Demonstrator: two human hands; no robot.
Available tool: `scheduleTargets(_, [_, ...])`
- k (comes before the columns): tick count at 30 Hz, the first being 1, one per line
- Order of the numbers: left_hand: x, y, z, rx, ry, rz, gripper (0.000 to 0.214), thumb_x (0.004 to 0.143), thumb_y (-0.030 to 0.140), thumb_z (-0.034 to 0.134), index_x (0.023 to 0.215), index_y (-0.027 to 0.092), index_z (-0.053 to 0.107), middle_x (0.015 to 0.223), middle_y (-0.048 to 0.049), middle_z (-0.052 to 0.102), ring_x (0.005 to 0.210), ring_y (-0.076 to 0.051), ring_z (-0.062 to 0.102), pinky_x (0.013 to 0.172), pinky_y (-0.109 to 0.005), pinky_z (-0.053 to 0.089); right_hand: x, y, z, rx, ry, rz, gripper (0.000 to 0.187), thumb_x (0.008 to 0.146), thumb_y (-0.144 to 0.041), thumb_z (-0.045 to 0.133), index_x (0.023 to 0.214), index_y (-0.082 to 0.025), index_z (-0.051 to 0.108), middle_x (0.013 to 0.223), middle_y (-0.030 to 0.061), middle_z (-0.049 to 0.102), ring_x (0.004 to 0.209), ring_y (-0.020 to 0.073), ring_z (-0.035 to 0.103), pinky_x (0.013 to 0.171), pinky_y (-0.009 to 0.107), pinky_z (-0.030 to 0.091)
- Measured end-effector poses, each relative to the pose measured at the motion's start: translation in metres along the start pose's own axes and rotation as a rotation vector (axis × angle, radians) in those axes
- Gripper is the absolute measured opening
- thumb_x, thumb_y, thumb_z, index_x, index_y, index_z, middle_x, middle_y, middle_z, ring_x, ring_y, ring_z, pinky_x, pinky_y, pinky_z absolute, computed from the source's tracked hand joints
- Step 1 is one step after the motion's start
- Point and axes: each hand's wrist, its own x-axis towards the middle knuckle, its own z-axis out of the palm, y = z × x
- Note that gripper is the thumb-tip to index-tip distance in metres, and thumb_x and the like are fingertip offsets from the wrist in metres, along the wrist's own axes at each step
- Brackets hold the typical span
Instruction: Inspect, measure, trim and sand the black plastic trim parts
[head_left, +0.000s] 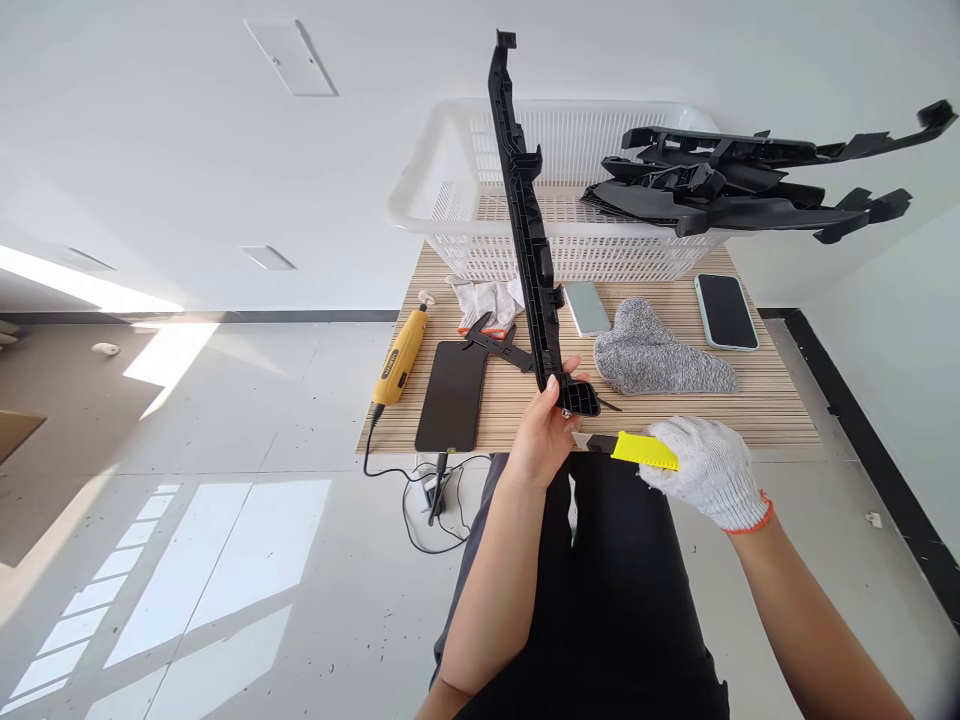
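Seated at the near edge of a slatted wooden table (757,410), a person gripped the lower end of a long black plastic trim strip (525,220) in the bare left hand (544,435). The fingers were clamped around its boxy foot, just over the table's near edge. The right hand (709,470), in a white knit glove, was closed around a yellow utility knife (641,450), whose dark tip lay just beside that foot. Whether blade and plastic touched could not be told.

The strip stood nearly upright, leaning away towards the far edge and rising above everything on the table. It looked light and stiff, though long enough to flex and sway at the free top. Its ribs and clips offered purchase, and a hold low down, close to the blade, appeared the steadiest.

Farther in lay a black phone (452,395) and a grey glove (656,360), with a yellow rotary tool (401,355) at the left edge. Beyond them were a white glove (487,298), a silver phone (586,307) and a teal-cased phone (725,310). A white basket (420,190) filled the far edge, with stacked black parts (750,180) resting across its right rim.
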Motion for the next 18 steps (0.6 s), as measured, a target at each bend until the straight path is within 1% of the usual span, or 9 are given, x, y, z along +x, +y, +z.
scheduleTargets(5, [-0.0001, 0.0007, 0.0017, -0.001, 0.012, -0.001, 0.032, 0.093, 0.032, 0.065, 0.121, 0.019, 0.073, 0.102, -0.0082, 0.074, 0.085, -0.013, 0.063, 0.053, -0.021, 0.037, 0.0014, 0.0003, -0.0014, 0.006, -0.017, 0.021, 0.028, 0.080, -0.043, 0.060, 0.083, -0.017, 0.068, 0.063, 0.0015, 0.062, 0.054, 0.0139, 0.049, 0.053, 0.028, 0.026])
scheduleTargets(9, [-0.0002, 0.0015, 0.0018, -0.015, -0.007, -0.012, 0.031, 0.094, 0.032, 0.063, 0.120, 0.019, 0.073, 0.103, -0.0079, 0.073, 0.087, -0.013, 0.064, 0.055, -0.020, 0.038, 0.0024, -0.0004, -0.0018, 0.004, -0.041, 0.043, 0.026, 0.080, -0.042, 0.060, 0.081, -0.017, 0.068, 0.061, 0.0006, 0.060, 0.053, 0.0135, 0.048, 0.053, 0.028, 0.025])
scheduleTargets(12, [-0.0004, 0.0016, 0.0016, -0.027, -0.024, -0.009, 0.029, 0.095, 0.032, 0.062, 0.118, 0.018, 0.074, 0.101, -0.0078, 0.073, 0.084, -0.012, 0.063, 0.054, -0.019, 0.038, 0.0021, -0.0005, -0.0017, -0.007, -0.034, 0.048, 0.025, 0.080, -0.042, 0.061, 0.081, -0.018, 0.067, 0.061, -0.0002, 0.059, 0.053, 0.0135, 0.048, 0.052, 0.028, 0.024])
scheduleTargets(18, [-0.0003, 0.0005, 0.0011, -0.016, -0.034, 0.005, 0.027, 0.096, 0.031, 0.061, 0.114, 0.019, 0.075, 0.100, -0.0073, 0.073, 0.082, -0.012, 0.062, 0.053, -0.019, 0.038, 0.0018, 0.0000, -0.0020, -0.012, -0.034, 0.028, 0.027, 0.080, -0.043, 0.061, 0.082, -0.017, 0.068, 0.062, 0.0003, 0.060, 0.053, 0.0137, 0.049, 0.052, 0.027, 0.024])
